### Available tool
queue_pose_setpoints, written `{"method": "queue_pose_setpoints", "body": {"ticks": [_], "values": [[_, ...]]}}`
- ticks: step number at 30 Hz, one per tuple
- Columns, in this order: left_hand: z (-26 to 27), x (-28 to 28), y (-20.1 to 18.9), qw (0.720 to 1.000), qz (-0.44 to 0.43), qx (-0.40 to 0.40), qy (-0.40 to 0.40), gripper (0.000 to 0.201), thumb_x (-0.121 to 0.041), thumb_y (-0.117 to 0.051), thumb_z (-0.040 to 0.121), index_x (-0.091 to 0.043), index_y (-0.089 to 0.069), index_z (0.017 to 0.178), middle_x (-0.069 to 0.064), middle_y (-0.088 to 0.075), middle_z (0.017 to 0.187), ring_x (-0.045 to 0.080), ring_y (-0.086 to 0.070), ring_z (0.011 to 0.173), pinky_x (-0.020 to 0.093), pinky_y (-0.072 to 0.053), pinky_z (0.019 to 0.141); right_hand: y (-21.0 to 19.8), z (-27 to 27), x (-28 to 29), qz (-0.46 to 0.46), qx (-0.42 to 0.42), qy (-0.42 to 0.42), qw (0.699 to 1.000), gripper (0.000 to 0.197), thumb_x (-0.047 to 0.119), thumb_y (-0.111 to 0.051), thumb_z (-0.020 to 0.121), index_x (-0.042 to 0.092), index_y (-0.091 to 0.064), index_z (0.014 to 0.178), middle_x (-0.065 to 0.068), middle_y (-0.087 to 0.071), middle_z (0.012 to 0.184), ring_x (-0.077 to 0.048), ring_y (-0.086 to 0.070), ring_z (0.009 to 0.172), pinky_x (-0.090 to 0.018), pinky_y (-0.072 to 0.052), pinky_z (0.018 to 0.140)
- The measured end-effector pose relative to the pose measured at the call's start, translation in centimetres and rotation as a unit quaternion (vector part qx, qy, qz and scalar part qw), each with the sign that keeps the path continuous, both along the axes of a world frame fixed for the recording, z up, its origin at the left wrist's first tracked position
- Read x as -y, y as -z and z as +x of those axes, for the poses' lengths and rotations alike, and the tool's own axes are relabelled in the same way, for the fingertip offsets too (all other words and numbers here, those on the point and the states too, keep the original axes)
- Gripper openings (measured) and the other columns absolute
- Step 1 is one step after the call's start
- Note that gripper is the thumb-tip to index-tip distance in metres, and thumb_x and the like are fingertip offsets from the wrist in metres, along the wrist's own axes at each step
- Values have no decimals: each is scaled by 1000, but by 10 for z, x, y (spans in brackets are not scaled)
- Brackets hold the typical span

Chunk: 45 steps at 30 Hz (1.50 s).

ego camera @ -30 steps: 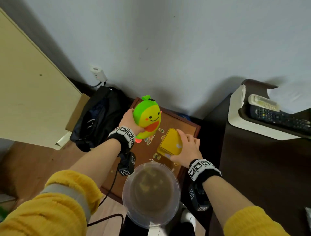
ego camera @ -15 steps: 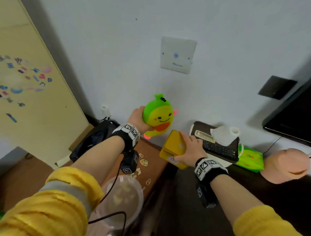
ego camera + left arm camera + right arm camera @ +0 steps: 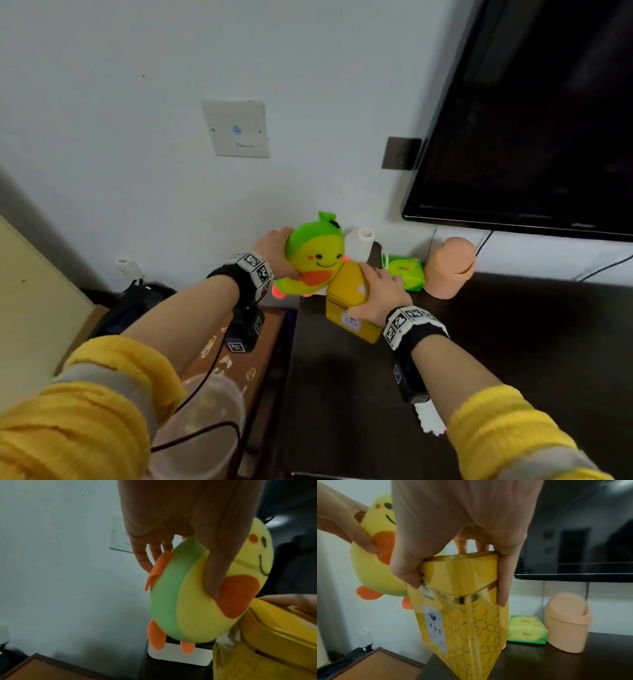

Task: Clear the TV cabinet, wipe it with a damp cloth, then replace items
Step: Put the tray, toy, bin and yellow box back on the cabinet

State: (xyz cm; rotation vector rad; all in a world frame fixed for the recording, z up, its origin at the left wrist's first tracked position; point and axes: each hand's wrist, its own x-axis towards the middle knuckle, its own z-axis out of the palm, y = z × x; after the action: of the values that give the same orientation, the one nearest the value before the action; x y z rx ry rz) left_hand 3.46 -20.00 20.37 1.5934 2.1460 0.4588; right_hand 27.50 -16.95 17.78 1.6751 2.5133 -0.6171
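Observation:
My left hand [image 3: 274,251] grips a green and yellow plush toy [image 3: 317,255] with a smiling face and orange feet, held in the air over the left end of the dark TV cabinet [image 3: 496,342]. In the left wrist view the thumb presses into the plush toy [image 3: 192,595]. My right hand [image 3: 380,291] grips a yellow tin box [image 3: 349,301] by its lid, tilted just above the cabinet top. The right wrist view shows that yellow tin [image 3: 464,615] with a white label, fingers curled round its lid. Toy and tin touch each other.
On the cabinet stand a peach lidded mini bin [image 3: 450,267], a green tissue pack [image 3: 406,272] and a white tray [image 3: 180,654] with a tissue roll [image 3: 359,243]. A black TV [image 3: 534,120] hangs above. A low brown table [image 3: 246,359] and a clear plastic bowl [image 3: 205,425] lie left.
Both hands have carried the plush toy and the yellow tin up from the low brown table and rightward over the cabinet's left end. My view has risen toward the TV.

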Motion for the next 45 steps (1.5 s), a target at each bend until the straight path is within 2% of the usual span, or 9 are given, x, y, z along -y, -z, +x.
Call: {"method": "queue_pose_setpoints", "body": {"ticks": [11,17,23,26,29,33,36,40,45], "values": [[117,-57,20,990,-68,-18,120,107,-33,-91,48,-15,-37,139,12,-52,131,34,-51,121,45,-45,98,12,132,-20,1,12,76,997,101,52,-71,67,32,-15,149,-10,-36,141,-36,-35,125,-46,-42,97],[203,-110,35,985,-97,-13,143,96,-30,-90,53,-11,-41,133,11,-56,124,32,-55,113,47,-47,96,30,220,-71,14,31,59,998,98,55,-69,66,35,-16,146,-6,-41,133,-31,-43,115,-41,-44,85],[302,-163,58,982,-142,13,124,109,-24,-91,52,-17,-32,144,8,-51,136,31,-50,124,45,-45,100,40,332,-140,-29,36,60,997,104,55,-73,65,32,-13,147,-5,-38,138,-30,-40,123,-43,-44,95],[353,-182,73,979,-160,12,129,107,-33,-90,49,-24,-33,139,7,-54,133,32,-53,120,48,-48,95,42,384,-175,-41,62,43,996,109,54,-74,63,31,-9,148,-2,-35,142,-28,-36,128,-45,-44,97],[399,-196,87,972,-185,26,143,111,-27,-89,56,-17,-26,146,9,-47,140,31,-47,128,43,-43,101,48,424,-204,-49,83,50,994,113,56,-74,63,29,-6,150,-1,-32,147,-27,-33,133,-47,-43,100],[431,-210,98,972,-159,35,168,125,-36,-89,49,-30,-13,148,6,-46,142,28,-47,128,42,-43,102,57,452,-233,-64,110,64,990,109,45,-79,59,26,-15,146,-1,-35,141,-28,-33,131,-52,-41,99],[441,-224,103,977,-138,36,159,122,-32,-87,51,-23,-14,148,9,-41,142,29,-42,130,38,-35,105,57,456,-248,-59,150,80,984,103,28,-76,59,23,-18,144,-3,-34,140,-30,-29,134,-62,-28,107],[449,-246,105,983,-121,45,127,117,-23,-86,62,-23,-7,148,17,-41,138,37,-42,128,47,-36,106,60,454,-270,-45,200,94,974,108,28,-75,57,22,-14,146,-3,-30,146,-29,-22,140,-71,-11,107],[458,-273,109,990,-76,45,111,103,-32,-82,65,-19,-17,144,15,-55,125,38,-57,112,46,-45,98,64,454,-298,-28,227,102,968,110,33,-76,60,22,-10,147,-4,-23,150,-29,-10,143,-72,-8,106]]}}
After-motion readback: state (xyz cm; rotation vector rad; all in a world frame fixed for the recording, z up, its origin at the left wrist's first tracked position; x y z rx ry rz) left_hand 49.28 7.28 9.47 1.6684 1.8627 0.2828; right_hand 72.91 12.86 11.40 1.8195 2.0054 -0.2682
